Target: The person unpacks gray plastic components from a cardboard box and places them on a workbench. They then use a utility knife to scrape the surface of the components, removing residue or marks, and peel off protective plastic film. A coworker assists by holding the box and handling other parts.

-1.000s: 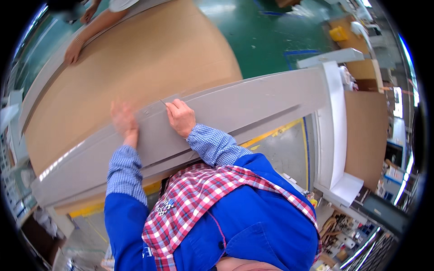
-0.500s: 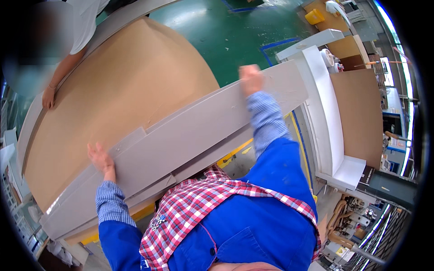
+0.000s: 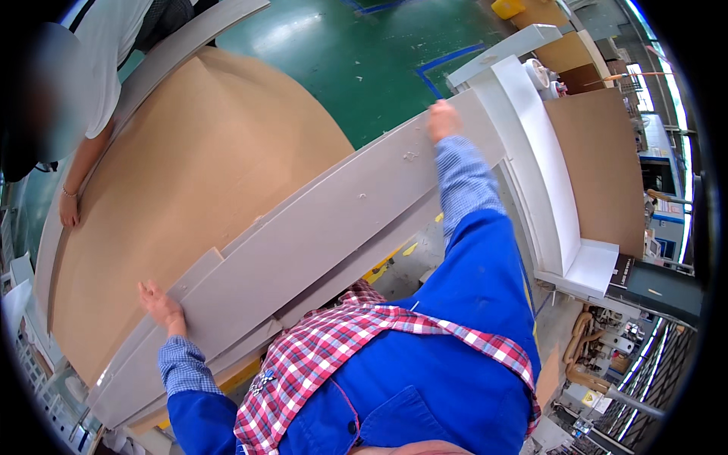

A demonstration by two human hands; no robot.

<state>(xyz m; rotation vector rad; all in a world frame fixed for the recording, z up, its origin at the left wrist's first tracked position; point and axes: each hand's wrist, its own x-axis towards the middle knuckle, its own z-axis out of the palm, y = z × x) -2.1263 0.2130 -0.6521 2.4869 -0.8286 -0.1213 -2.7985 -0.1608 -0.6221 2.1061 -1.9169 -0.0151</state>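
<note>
A long grey panel (image 3: 318, 220) lies slantwise in front of me, over other grey boards, along the near side of a wide brown sheet (image 3: 189, 152). My left hand (image 3: 161, 307) rests at the panel's far edge near its left end, fingers spread and pointing over the brown sheet. Toward the panel's right end, my right hand (image 3: 444, 121) is closed at the far edge; what its fingers hold, if anything, is hidden. Small pale shavings (image 3: 410, 157) lie on the panel between my hands.
At the upper left, a co-worker's hand (image 3: 70, 210) touches another grey board (image 3: 129, 98) on the sheet's far side. White curved panels (image 3: 542, 152) and a brown panel (image 3: 595, 163) stand at the right. A yellow container (image 3: 508, 7) is at the far right, beyond the green floor (image 3: 318, 61).
My right hand has slid right along the panel's far edge. My left hand stays at the left end. More shavings show on the panel.
</note>
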